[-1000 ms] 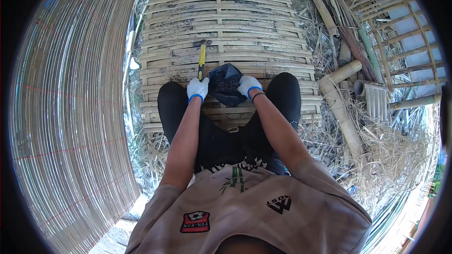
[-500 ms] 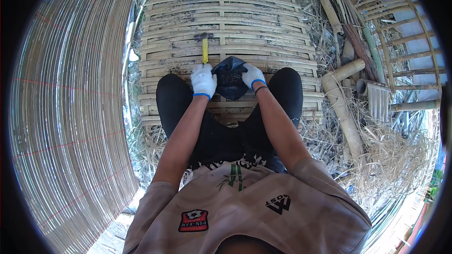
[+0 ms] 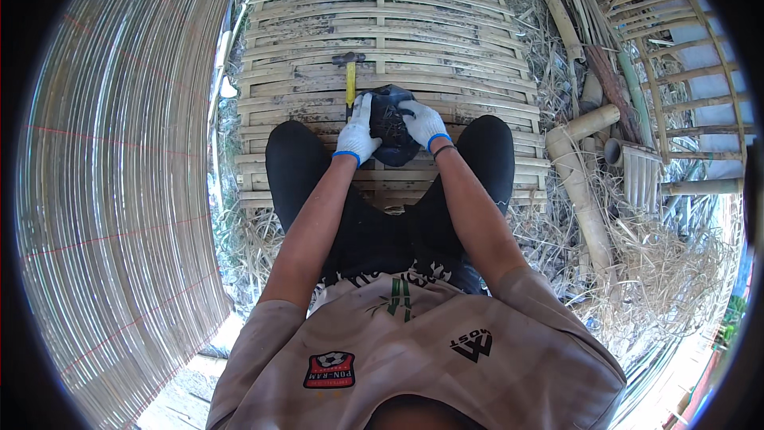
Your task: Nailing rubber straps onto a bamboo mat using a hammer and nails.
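A black plastic bag (image 3: 387,149) lies spread between my knees on the bamboo slats, with thin dark pieces that look like nails (image 3: 391,129) in its middle. My left hand (image 3: 356,134), in a white knitted glove with a blue cuff, lies along the bag's left side, fingers stretched out and thumb apart. On the other side my right hand (image 3: 424,123), gloved alike, grips the bag's right edge with bent fingers. A hammer (image 3: 350,80) with a yellow and black handle lies just beyond my left hand, head pointing away; its handle end is partly hidden.
A slatted bamboo platform (image 3: 382,12) stretches out ahead of me. On the left hangs a screen of thin bamboo strips (image 3: 127,151). Thick bamboo poles (image 3: 581,183) and dry straw (image 3: 660,255) lie to the right, below a bamboo lattice (image 3: 692,72).
My left hand has moved right, from beside the hammer's handle onto the bag's left side, and its fingers have straightened. My right hand has shifted slightly inward over the bag's edge.
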`<state>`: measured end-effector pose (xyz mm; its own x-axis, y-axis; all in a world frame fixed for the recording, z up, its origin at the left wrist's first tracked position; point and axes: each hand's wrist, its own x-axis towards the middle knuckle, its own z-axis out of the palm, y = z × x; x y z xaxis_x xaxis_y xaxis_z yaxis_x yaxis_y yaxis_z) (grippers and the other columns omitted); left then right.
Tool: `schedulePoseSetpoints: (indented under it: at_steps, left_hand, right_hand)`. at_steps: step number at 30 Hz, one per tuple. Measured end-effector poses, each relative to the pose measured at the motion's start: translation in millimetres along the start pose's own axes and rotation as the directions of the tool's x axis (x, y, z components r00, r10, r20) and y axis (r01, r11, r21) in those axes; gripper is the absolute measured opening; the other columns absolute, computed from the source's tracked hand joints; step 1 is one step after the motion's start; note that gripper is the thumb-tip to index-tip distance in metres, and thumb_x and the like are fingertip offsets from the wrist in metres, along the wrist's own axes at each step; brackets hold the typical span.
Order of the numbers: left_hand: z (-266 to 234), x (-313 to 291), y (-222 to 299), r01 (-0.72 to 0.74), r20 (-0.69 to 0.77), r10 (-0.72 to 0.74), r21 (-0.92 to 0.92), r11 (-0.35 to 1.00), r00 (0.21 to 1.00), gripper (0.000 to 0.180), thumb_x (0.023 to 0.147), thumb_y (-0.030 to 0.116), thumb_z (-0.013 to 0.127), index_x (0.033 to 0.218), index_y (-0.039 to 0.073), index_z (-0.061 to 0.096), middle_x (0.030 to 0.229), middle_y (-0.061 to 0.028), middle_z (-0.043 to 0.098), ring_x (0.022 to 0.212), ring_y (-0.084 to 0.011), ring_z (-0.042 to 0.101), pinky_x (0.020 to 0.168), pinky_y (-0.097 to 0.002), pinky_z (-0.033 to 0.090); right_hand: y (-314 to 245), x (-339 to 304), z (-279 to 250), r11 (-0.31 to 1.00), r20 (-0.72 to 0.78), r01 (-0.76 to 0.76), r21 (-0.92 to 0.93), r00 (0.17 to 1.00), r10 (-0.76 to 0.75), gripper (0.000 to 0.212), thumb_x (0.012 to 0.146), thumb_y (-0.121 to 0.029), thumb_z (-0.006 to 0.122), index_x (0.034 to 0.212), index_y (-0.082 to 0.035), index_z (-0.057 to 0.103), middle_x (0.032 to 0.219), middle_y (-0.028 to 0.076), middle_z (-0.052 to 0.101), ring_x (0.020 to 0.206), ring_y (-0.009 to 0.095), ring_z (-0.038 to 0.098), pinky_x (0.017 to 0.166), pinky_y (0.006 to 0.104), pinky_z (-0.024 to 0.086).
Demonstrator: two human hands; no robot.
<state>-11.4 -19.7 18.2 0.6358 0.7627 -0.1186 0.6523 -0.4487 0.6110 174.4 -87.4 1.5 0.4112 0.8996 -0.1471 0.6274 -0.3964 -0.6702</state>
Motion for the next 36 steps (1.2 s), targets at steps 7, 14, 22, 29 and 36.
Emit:
schedulePoseSetpoints:
  at_steps: [7,14,22,29,36]
  left_hand:
    - [3.2,2.1,-0.1,-0.034,-0.006,0.034,-0.011,0.999,0.999,0.105,0.066,0.016,0.081,0.152,0.015,0.021,0.157,-0.0223,0.022,0.136,-0.039,0.039,0.11,-0.0415,0.039]
    - [4.0,-1.1,-4.4,-0.036,0.057,0.033,0.055,0.998,0.998,0.073,0.065,0.014,0.08,0.132,0.02,0.052,0.156,-0.0204,0.025,0.12,-0.0391,0.055,0.1,-0.0432,0.047]
    - [6.3,1.5,1.5,-0.131,0.222,0.082,0.218,0.967,0.972,0.045,0.069,0.023,0.079,0.112,0.023,0.068,0.155,-0.022,0.027,0.121,-0.0367,0.054,0.102,-0.0425,0.046]
    - [7.9,-0.7,0.2,-0.168,0.313,0.047,0.372,0.913,0.949,0.046,0.067,0.022,0.081,0.111,0.025,0.069,0.156,-0.019,0.029,0.115,-0.0332,0.057,0.099,-0.0424,0.047]
    - [7.9,-4.9,5.5,-0.118,0.226,0.043,0.333,0.936,0.973,0.077,0.063,0.019,0.083,0.135,0.02,0.053,0.155,-0.0199,0.027,0.116,-0.0358,0.057,0.1,-0.0433,0.048]
  right_hand:
    - [11.0,2.9,18.0,0.951,0.312,-0.016,-0.309,0.943,0.117,0.037,0.084,-0.028,0.06,0.115,-0.009,0.065,0.116,0.02,0.066,0.111,0.038,0.061,0.095,0.0455,0.049]
    - [-7.7,-8.7,2.7,0.983,0.453,-0.145,-0.116,0.872,0.182,0.042,0.081,-0.02,0.059,0.122,-0.013,0.064,0.111,0.02,0.068,0.1,0.035,0.067,0.084,0.0437,0.054]
    - [4.3,3.4,3.0,0.968,0.494,-0.153,-0.2,0.837,0.235,0.043,0.08,-0.018,0.058,0.122,-0.01,0.064,0.107,0.021,0.069,0.098,0.037,0.067,0.084,0.0445,0.053]
    - [16.0,-0.8,14.6,0.951,0.251,-0.088,-0.296,0.954,0.166,0.041,0.081,-0.018,0.058,0.12,-0.008,0.064,0.101,0.02,0.071,0.092,0.038,0.069,0.08,0.0446,0.055]
    - [1.1,-9.2,-2.5,0.957,0.581,-0.284,0.055,0.788,0.201,0.049,0.082,-0.016,0.063,0.131,-0.018,0.058,0.075,0.007,0.065,0.056,0.017,0.061,0.052,0.034,0.053]
